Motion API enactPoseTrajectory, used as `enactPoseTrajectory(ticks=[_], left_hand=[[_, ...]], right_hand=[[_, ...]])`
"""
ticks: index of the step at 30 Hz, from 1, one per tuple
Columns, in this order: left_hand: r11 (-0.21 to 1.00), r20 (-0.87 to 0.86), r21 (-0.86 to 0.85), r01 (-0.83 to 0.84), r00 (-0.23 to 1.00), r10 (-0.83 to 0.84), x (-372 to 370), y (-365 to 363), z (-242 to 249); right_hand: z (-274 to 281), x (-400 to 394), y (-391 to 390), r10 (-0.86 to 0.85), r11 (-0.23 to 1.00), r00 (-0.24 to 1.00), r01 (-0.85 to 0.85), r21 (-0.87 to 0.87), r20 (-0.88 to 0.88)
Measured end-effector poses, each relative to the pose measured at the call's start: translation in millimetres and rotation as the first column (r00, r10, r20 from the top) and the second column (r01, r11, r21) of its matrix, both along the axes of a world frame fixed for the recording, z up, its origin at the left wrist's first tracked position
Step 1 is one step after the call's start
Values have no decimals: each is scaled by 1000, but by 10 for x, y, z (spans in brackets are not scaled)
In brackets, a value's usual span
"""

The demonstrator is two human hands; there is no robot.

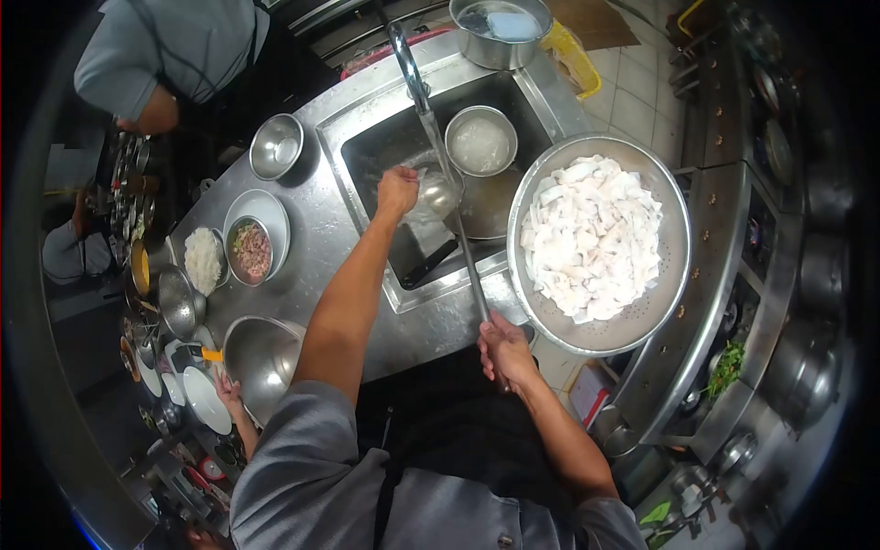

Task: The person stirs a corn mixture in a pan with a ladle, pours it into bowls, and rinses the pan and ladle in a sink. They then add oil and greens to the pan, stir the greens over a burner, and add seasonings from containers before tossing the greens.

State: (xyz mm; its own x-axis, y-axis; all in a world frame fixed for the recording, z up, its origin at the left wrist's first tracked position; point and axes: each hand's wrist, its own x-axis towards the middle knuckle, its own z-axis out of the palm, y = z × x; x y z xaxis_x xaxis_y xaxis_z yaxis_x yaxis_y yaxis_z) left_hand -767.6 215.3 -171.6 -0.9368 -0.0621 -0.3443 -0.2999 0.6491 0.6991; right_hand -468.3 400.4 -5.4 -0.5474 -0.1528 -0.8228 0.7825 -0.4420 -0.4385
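Observation:
My right hand [504,350] is wrapped round the near end of a long metal handle [472,266], which slants up across the sink [403,298] towards the chrome tap [410,69]. Over the basin, my left hand [399,191] has its fingers closed, right at the edge of a shiny, rounded metal bowl shape [438,194]; what they pinch is hidden. A pot of cloudy liquid [481,142] stands in the sink's far right part. To the right, a large perforated metal colander [674,275] holds a heap of white, wet-looking pieces [591,238].
Left of the sink are a metal bowl [276,147], a bowl of chopped meat [250,252] on a plate, white shreds [203,259] and a large metal bowl [261,353]. A big pot [500,37] stands behind. A co-worker [165,55] is at upper left; another person's hand [227,390] appears lower left.

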Motion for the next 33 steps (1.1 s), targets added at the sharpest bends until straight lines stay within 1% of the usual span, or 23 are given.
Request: enactPoseTrajectory(ticks=[2, 4, 6, 7, 9, 10, 12, 13, 15, 18, 19, 20, 21, 22, 23, 24, 25, 26, 27, 29, 30, 31, 33], left_hand=[[992, 97, 104, -67, 994, 57, -38, -98, -252], [989, 108, 111, -93, 991, 81, -19, -148, -278], [985, 119, 120, -121, 987, 107, 20, -138, -244], [987, 105, 83, -141, 986, 132, 33, -132, -188], [985, 88, 48, -164, 983, 159, 57, -100, -20], [988, 42, 9, -155, 987, 155, 77, -73, 90], [989, -2, -31, -145, 989, 145, 80, -38, 217], [990, -13, -11, -141, 990, 141, 55, -23, 231], [991, -26, 9, -137, 990, 137, 7, 25, 275], [992, -38, 56, -112, 993, 115, -91, 93, 325], [988, 7, 98, -115, 993, 115, -132, 100, 285], [983, 52, 139, -120, 992, 114, -176, 119, 252], [983, 52, 138, -119, 992, 113, -211, 116, 229], [962, 95, 236, -137, 989, 118, -261, 104, 212], [930, 137, 331, -157, 984, 117, -308, 110, 196], [931, 131, 332, -152, 985, 115, -364, 145, 294], [902, 128, 392, -181, 982, 142, -431, 186, 435], [868, 130, 450, -210, 977, 169, -460, 229, 542], [869, 127, 452, -203, 978, 163, -570, 235, 507], [774, 98, 603, -193, 981, 169, -842, 213, 336], [670, 151, 725, -160, 986, 71, -901, 226, 293], [602, 205, 754, -262, 965, 164, -871, 361, 338], [505, 307, 803, -317, 946, 106, -854, 515, 445]], right_hand=[[-96, -42, 5, 0, 1000, 1000, 0, 12, -23], [-163, -112, 11, -1, 1000, 999, 2, 26, -47], [-205, -195, 23, -111, 983, 992, 118, -140, 52], [-195, -218, 40, -109, 983, 993, 114, -141, 49], [-171, -244, 129, -184, 882, 975, 219, -418, 122], [-212, -222, 163, -183, 882, 976, 218, -417, 122], [-339, -141, 204, -267, 667, 934, 357, -654, 238], [-378, -116, 227, -269, 667, 933, 359, -653, 238], [-392, -104, 260, -301, 487, 896, 438, -755, 325], [-190, -93, 312, -288, 572, 892, 453, -684, 350], [-2, -119, 279, -288, 572, 892, 452, -684, 349], [236, -166, 214, -210, 837, 953, 290, -464, 217], [358, -183, 170, -84, 981, 989, 103, -166, 118], [258, -99, 141, 87, 996, 993, -86, -14, 75], [271, 2, 85, 85, 996, 994, -84, -13, 70], [288, 99, -8, 413, 801, 904, -301, 517, -114], [320, 132, -74, 724, 339, 685, -255, 906, -78], [412, 157, -73, 741, 294, 672, -336, 895, 9], [434, 183, -51, 737, 295, 676, -331, 896, 7], [447, 298, 63, 790, 73, 595, -326, 942, 145], [334, 431, 154, 798, 82, 593, -282, 956, 107], [291, 555, 235, 794, 95, 603, -253, 963, 80], [277, 823, 399, 824, 66, 558, -269, 961, 99]])
